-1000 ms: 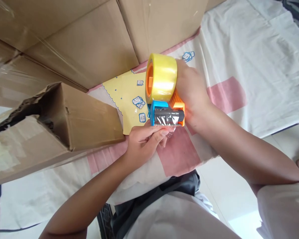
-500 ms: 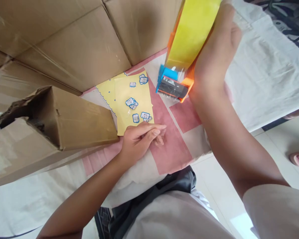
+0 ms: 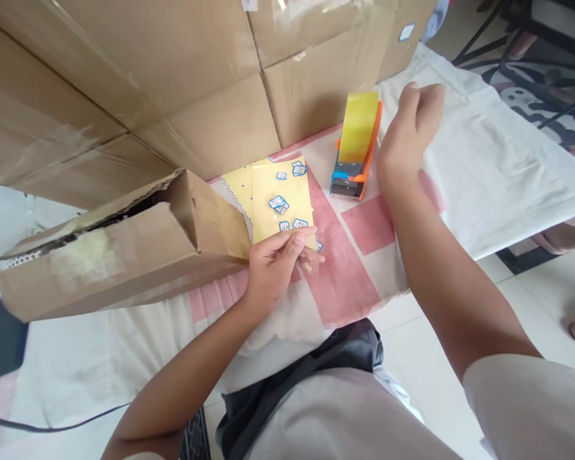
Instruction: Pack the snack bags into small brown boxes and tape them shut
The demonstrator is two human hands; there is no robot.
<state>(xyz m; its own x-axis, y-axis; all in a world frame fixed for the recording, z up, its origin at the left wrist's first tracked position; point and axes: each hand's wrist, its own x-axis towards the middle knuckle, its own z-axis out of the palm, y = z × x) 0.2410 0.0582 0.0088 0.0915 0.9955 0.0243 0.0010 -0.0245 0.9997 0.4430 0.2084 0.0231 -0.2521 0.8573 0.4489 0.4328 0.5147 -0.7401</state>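
So the left hand (image 3: 273, 268) sits near the middle of the white cloth with pink blocks (image 3: 483, 166), its grip pinched on a small clear strip of tape (image 3: 314, 259) that's honestly hard to make out, just a blurry shiny bit at the fingertips. Right under and behind those fingers is the yellow backing sheet dotted with little blue-edged stickers (image 3: 280, 191), lying flat on the cloth with a second yellow sheet peeking out from under its left side. The right hand (image 3: 405, 140) is up in the air with its grip released, fingers loose and holding nothing, just beside the orange and blue tape dispenser with its yellow-tinted roll (image 3: 354, 150). That dispenser is standing on the cloth towards the far edge, just in front of the big stacked cardboard boxes (image 3: 211, 76) and apart from the hand. On the left side a long torn brown cardboard box (image 3: 119, 249) lies on its side, its open ragged end pointing towards the yellow sheets and touching their corner. A black cable (image 3: 52, 425) runs over the near left corner of the cloth.
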